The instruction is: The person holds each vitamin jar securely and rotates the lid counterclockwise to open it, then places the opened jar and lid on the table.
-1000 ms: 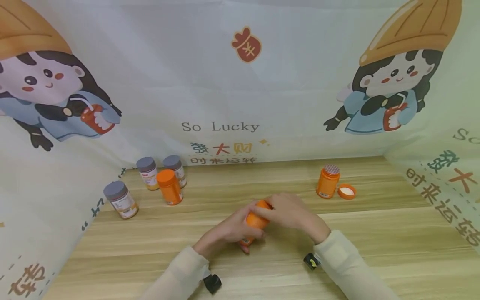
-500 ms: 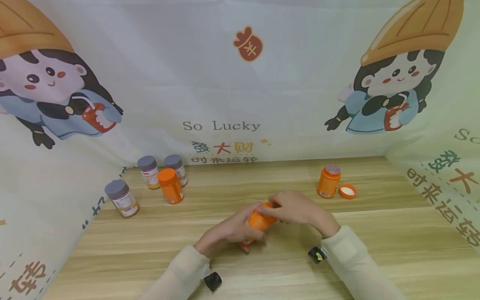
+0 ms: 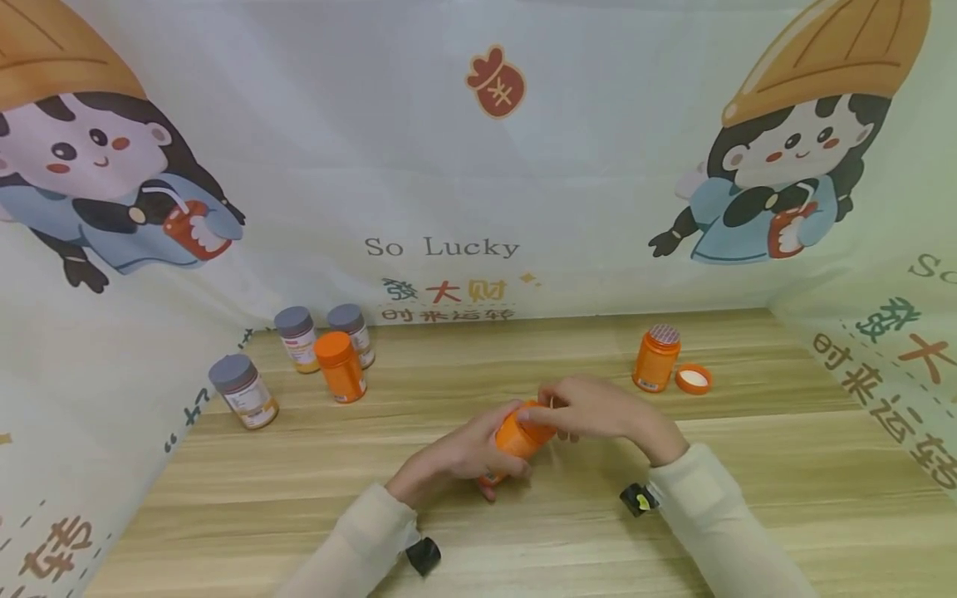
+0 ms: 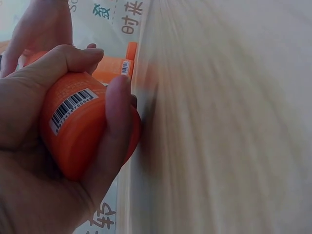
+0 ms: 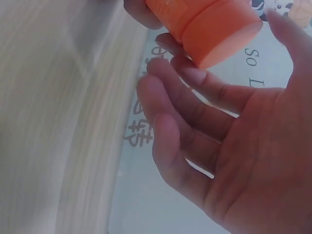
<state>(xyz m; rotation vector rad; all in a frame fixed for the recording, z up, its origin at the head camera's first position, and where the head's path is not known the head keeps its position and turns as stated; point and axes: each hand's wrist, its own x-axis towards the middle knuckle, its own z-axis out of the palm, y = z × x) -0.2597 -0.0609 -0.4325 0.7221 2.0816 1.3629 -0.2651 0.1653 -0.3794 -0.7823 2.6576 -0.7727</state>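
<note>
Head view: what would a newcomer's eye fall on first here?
Probably the tilted orange bottle at the front centre, gripped by the left hand with the right hand at its cap. Next, likely the two big cartoon figures at the backdrop's left and right. Then the uncapped bottle at the table's back right, its lid beside it.

Orange bottle (image 4: 80, 140) in left grip (image 4: 41, 192)
</note>
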